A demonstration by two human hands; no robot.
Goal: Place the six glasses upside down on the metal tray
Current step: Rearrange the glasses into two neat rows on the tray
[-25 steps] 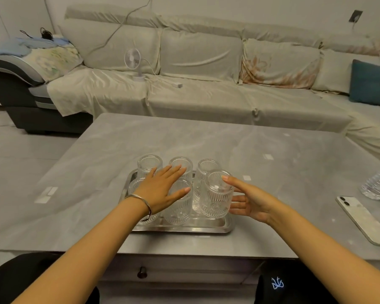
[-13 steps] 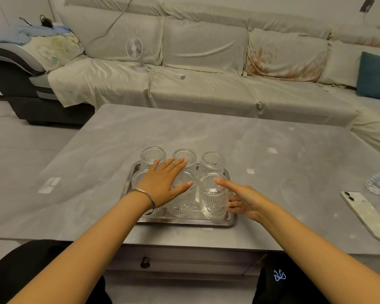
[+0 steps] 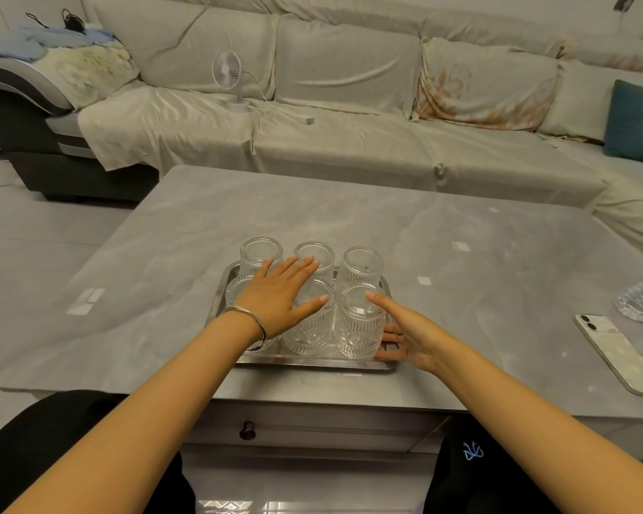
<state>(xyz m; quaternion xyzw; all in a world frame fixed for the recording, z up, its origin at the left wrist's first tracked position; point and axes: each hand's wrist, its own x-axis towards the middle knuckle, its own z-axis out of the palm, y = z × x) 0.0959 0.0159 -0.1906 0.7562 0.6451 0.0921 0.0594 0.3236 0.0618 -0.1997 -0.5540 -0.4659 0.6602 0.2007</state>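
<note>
Several ribbed clear glasses stand upside down in two rows on the metal tray (image 3: pixel 314 362) near the table's front edge. The back row shows a left glass (image 3: pixel 260 254), a middle glass (image 3: pixel 318 254) and a right glass (image 3: pixel 362 264). In the front row the right glass (image 3: pixel 361 324) and the middle glass (image 3: pixel 309 328) are clear to see. My left hand (image 3: pixel 275 296), fingers spread, lies flat over the front left glass and hides most of it. My right hand (image 3: pixel 405 333) is open beside the front right glass, its thumb touching the glass's top edge.
A white phone (image 3: pixel 617 352) lies at the table's right edge, with a clear plastic bottle (image 3: pixel 641 300) behind it. A long covered sofa (image 3: pixel 349 142) with a small white fan (image 3: pixel 229 77) runs behind the table. A drawer knob (image 3: pixel 247 430) sits below the table's front.
The front right glass has come down from a tilted, raised pose onto the tray. My right hand has followed it lower and stays beside it. My left hand has hardly moved.
</note>
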